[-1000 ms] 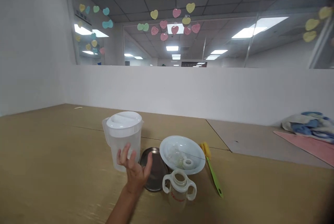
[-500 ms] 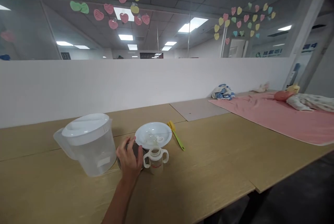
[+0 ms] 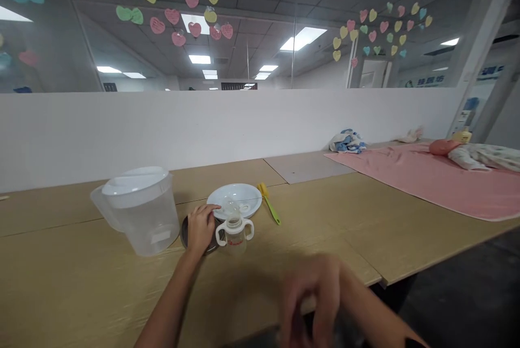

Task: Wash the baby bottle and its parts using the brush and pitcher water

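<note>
Head cam, now: L hand [image 3: 200,230] is reaching over the dark tray [image 3: 185,233], its fingers bunching close and pointing to the L rim of the white bowl [image 3: 255,203]; contact or pinch, can't tell, as the fingertips are blending w/ the rim. R hand [image 3: 314,291] is blurring low in frame, nr the table [image 3: 325,218] edge, fingers bending down; can't tell if it's gripping anything. The two-handled bottle [image 3: 235,235] is standing upright, open-topped, just R of L hand and in front of the bowl, which is holding clear and white parts [image 3: 244,208]. Jug [image 3: 144,215] is standing L of the tray, lid on; brush [image 3: 271,208] is lying R of the bowl. Further R, a pink towel [image 3: 406,180] is spreading out, w/ a blue-and-white cloth [image 3: 348,142] bunching up by its corner.

Risks, my read: L wrist is sitting v. close to the bottle, so a quick sideways pull could be catching a handle and tipping it. Pressing hard on the rim could be tilting the bowl and sliding its parts. R hand coming in fast could be clipping the bottle too.

Vs 0.5 s ago: L hand's fingers are closing up from a wider spread, and are now meeting the bowl's rim in view; R hand is newly showing. Bottle's still standing beside the bowl.
</note>
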Motion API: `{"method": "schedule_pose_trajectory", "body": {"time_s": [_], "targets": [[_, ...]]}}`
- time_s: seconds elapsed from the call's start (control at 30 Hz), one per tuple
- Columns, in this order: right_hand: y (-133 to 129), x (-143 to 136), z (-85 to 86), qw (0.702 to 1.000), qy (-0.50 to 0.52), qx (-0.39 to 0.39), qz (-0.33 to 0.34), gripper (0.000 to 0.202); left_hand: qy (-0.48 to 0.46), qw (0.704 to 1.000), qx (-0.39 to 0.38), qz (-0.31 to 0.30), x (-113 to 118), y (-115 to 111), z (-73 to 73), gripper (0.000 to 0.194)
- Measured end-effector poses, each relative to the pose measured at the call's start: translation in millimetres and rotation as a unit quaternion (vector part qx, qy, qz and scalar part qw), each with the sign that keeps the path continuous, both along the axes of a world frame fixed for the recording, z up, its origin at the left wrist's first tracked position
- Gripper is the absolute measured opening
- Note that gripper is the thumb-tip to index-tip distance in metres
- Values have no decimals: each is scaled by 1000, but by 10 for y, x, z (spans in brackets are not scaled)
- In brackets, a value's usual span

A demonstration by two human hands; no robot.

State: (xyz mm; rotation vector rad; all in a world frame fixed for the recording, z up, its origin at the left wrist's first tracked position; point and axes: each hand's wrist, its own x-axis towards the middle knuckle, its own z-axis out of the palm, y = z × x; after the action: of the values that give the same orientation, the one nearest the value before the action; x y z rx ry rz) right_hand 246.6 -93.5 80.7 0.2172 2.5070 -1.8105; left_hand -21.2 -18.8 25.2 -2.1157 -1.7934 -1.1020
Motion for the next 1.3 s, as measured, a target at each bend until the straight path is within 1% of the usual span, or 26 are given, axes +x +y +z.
{"method": "schedule_pose_trajectory", "body": {"time_s": [0.03,0.07,0.1,0.13,0.17,0.2,0.23,0.27,0.3,0.37,0.4,0.47,0.53,0.63,0.7,0.77,0.83,0.9,0.97,1.03,1.07,1.1,1.17,1.23,1.3], "targets": [[113,59,54,999,28,-37,26,57,-3,999,-41,-4,16,46,47,38],[254,119,113,995,75,-67,13,63,0,998,-66,-9,35,98,99,39],[415,173,173,987,133,-76,-49,64,7,996,-88,-14,57,152,153,38],[587,218,225,966,191,-60,-165,61,16,994,-105,-18,80,206,204,35],[758,249,263,929,211,-6,-305,58,24,992,-122,-19,104,257,249,31],[921,265,280,878,180,69,-438,54,31,989,-143,-17,129,304,286,28],[1067,265,271,822,87,152,-542,50,37,985,-167,-14,152,346,314,26],[1191,251,232,757,-37,226,-611,49,42,981,-191,-8,173,383,333,24],[1288,224,166,727,-82,247,-636,44,48,976,-213,-2,192,415,345,23],[1406,145,-29,697,-135,268,-652,31,57,967,-247,10,222,466,358,19],[1431,97,-143,689,-157,276,-651,27,61,965,-256,14,234,484,366,18],[1439,-3,-362,689,-189,286,-638,25,64,963,-261,21,252,503,387,17],[1425,-91,-529,683,-197,308,-632,22,57,967,-247,20,263,490,414,21],[1422,-162,-655,667,-197,341,-633,18,30,981,-192,8,262,411,419,34],[1440,-164,-682,652,-197,358,-638,16,9,989,-148,0,250,343,368,44],[1462,-140,-682,635,-194,372,-648,14,-33,995,-96,-18,235,290,273,50],[1476,-105,-665,615,-186,384,-663,15,-106,993,-20,-49,217,264,161,50],[1475,-74,-633,591,-173,391,-684,18,-148,987,35,-51,200,255,67,48],[1455,-60,-595,558,-108,408,-715,23,-174,982,56,-45,181,242,11,48],[1417,-72,-565,524,5,436,-732,28,-204,976,58,-45,163,215,-13,44],[1393,-88,-557,513,64,452,-727,30,-220,973,55,-46,155,199,-17,39],[1368,-109,-553,510,111,470,-712,31,-239,969,53,-46,150,184,-19,33],[1317,-157,-562,527,156,519,-654,32,-307,949,43,-57,146,165,-24,24],[1274,-202,-584,551,164,582,-575,31,-387,918,30,-79,154,168,-33,24],[1247,-231,-610,562,161,632,-508,30,-441,891,23,-101,168,189,-43,29]]}}
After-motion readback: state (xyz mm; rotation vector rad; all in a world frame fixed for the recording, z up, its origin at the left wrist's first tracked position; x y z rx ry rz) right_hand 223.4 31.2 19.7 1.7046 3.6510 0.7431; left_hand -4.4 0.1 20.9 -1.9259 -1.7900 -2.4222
